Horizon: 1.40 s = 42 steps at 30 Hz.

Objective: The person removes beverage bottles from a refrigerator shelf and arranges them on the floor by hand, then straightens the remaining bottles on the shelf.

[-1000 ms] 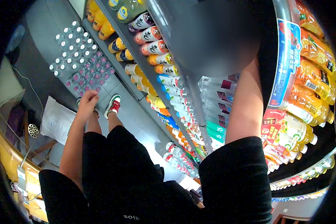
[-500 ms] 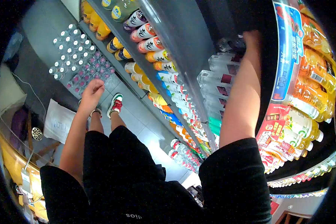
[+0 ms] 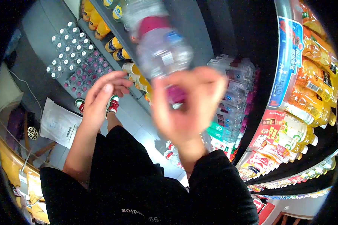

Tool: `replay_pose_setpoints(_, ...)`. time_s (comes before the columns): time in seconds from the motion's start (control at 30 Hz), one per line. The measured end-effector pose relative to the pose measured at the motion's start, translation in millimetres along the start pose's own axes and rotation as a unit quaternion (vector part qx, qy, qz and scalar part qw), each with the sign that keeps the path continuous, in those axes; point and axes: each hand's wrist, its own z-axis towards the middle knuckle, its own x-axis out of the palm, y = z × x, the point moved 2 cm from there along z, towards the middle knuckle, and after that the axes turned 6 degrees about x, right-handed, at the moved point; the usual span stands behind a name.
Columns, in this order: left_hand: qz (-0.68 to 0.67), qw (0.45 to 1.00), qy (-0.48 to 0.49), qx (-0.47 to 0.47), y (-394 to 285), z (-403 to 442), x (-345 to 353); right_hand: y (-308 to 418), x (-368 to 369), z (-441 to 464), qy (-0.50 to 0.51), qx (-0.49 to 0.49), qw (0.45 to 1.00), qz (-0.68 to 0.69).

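Note:
My right hand point(image 3: 193, 108), smeared by motion, is in the middle of the view with its fingers around the neck of a clear plastic bottle point(image 3: 159, 52). A magenta cap shows inside the curl of the fingers, and the bottle's body points away, up the view. It has a magenta band; its print is too blurred to read. To the left, my left hand point(image 3: 107, 88) is apart from the bottle, its fingers loosely bent and spread, holding nothing. Similar clear bottles with magenta caps point(image 3: 234, 93) lie stacked on the shelf at right.
Orange drink bottles point(image 3: 319, 60) line the shelf at far right, behind a blue label strip point(image 3: 287, 56). White-capped bottles point(image 3: 69, 48) and magenta-capped bottles point(image 3: 88, 71) stand at upper left. A white sack point(image 3: 60, 122) lies on the floor near my feet.
My right hand has come out of the shelf and moved left to the middle, now with a bottle in it. My left hand has moved right, and its fingers have opened.

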Motion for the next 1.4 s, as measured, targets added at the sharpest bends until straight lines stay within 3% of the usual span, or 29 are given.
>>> replay_pose_setpoints(0.07, -0.091, 0.991, -0.095, 0.006, -3.4, -10.0, 10.3, 21.3, 20.8, -20.4, 0.049, 0.046, 0.995, 0.075)
replay_pose_setpoints(0.13, -0.182, 0.95, -0.226, -0.114, 5.4, -33.7, -4.5, 35.6, 50.0, -43.8, 0.123, 0.11, 0.972, 0.17)
replay_pose_setpoints(0.17, -0.254, 0.944, -0.182, -0.104, 8.3, -39.4, -9.0, 39.6, 64.3, -53.6, 0.147, 0.13, 0.961, 0.197)
replay_pose_setpoints(0.2, -0.283, 0.917, -0.24, -0.149, 4.3, -43.5, -5.2, 43.5, 72.7, -59.0, 0.193, 0.164, 0.946, 0.204)
replay_pose_setpoints(0.3, -0.341, 0.888, -0.266, -0.154, 11.5, -68.4, -24.7, 42.9, 103.1, -92.5, 0.31, 0.173, 0.913, 0.2)
replay_pose_setpoints(0.4, -0.368, 0.85, -0.328, -0.188, 38.2, -95.9, -42.4, 39.1, 119.7, -124.1, 0.358, 0.177, 0.894, 0.205)
replay_pose_setpoints(0.53, -0.267, 0.859, -0.378, -0.219, 69.1, -124.6, -61.6, 35.2, 135.2, -157.4, 0.474, 0.149, 0.847, 0.191)
replay_pose_setpoints(0.6, -0.235, 0.844, -0.422, -0.231, 91.2, -133.6, -74.1, 36.7, 140.4, -166.4, 0.507, 0.145, 0.836, 0.152)
replay_pose_setpoints(0.63, -0.316, 0.817, -0.402, -0.265, 88.8, -135.1, -72.2, 37.5, 145.2, -170.8, 0.544, 0.137, 0.821, 0.104)
replay_pose_setpoints(0.73, -0.224, 0.813, -0.457, -0.283, 117.4, -146.8, -87.8, 32.4, 166.1, -189.3, 0.618, 0.129, 0.776, 0.019)
replay_pose_setpoints(0.8, -0.242, 0.78, -0.48, -0.321, 149.2, -159.6, -105.9, 20.2, 191.2, -216.3, 0.601, 0.113, 0.788, 0.064)
replay_pose_setpoints(0.93, -0.282, 0.764, -0.469, -0.341, 197.8, -169.3, -136.1, -5.7, 243.6, -267.0, 0.639, 0.068, 0.766, 0.022)
replay_pose_setpoints(1.0, -0.042, 0.775, -0.529, -0.342, 191.9, -164.2, -144.1, -20.8, 275.4, -291.5, 0.624, 0.048, 0.778, 0.053)
replay_pose_setpoints(1.07, 0.132, 0.787, -0.482, -0.361, 244.4, -181.2, -192.2, -40.3, 318.6, -315.4, 0.622, 0.059, 0.779, 0.058)
replay_pose_setpoints(1.17, -0.001, 0.806, -0.511, -0.297, 288.7, -177.1, -227.2, -67.0, 375.4, -343.1, 0.578, 0.125, 0.805, 0.04)
replay_pose_setpoints(1.27, -0.026, 0.773, -0.592, -0.228, 334.5, -170.2, -259.4, -83.6, 432.5, -373.6, 0.542, 0.165, 0.824, 0.027)
replay_pose_setpoints(1.3, -0.059, 0.795, -0.556, -0.234, 350.7, -169.6, -274.5, -86.4, 448.2, -378.3, 0.544, 0.182, 0.819, 0.034)
replay_pose_setpoints(1.4, 0.055, 0.829, -0.509, -0.223, 419.9, -176.0, -332.0, -92.4, 488.2, -391.0, 0.564, 0.169, 0.808, -0.009)
